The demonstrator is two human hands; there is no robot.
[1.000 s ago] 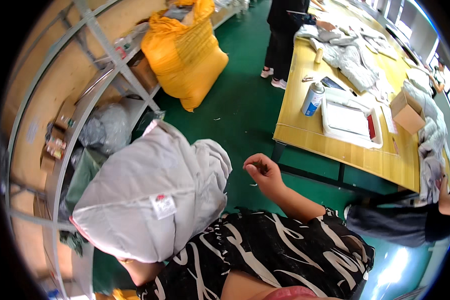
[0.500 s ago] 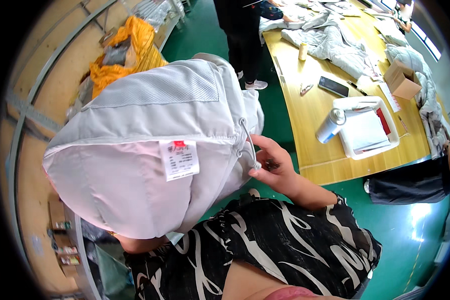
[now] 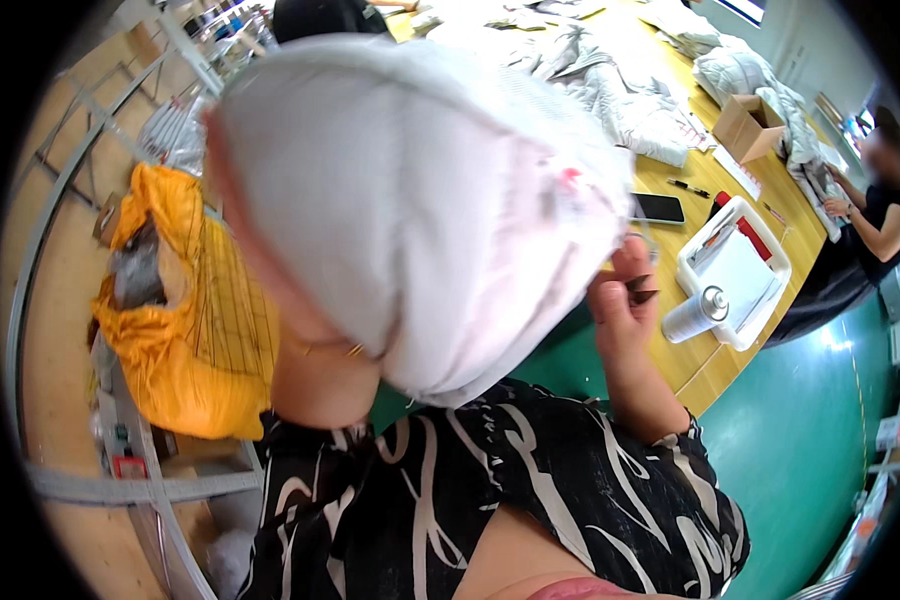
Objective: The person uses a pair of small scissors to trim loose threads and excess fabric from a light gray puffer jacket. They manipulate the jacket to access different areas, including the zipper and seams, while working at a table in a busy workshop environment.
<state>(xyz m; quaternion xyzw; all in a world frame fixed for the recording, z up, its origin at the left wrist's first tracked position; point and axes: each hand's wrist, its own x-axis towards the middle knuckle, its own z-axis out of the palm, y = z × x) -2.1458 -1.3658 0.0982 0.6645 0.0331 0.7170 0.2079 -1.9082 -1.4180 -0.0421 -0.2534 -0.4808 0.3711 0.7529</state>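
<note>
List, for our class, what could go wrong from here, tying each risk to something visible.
1. The small dark pointed tool in the right hand is close to the light grey garment; a slip might snag or nick the fabric.
2. The spray can appears near the edge of the table; a sweep of the right forearm could knock it over.

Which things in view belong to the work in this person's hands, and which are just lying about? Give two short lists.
At the hands:
- pale grey garment, hiding the left hand
- small dark pointed tool, in the right hand

Apparently lying about:
- phone
- pen
- spray can
- white tray
- cardboard box
- yellow sack
</note>
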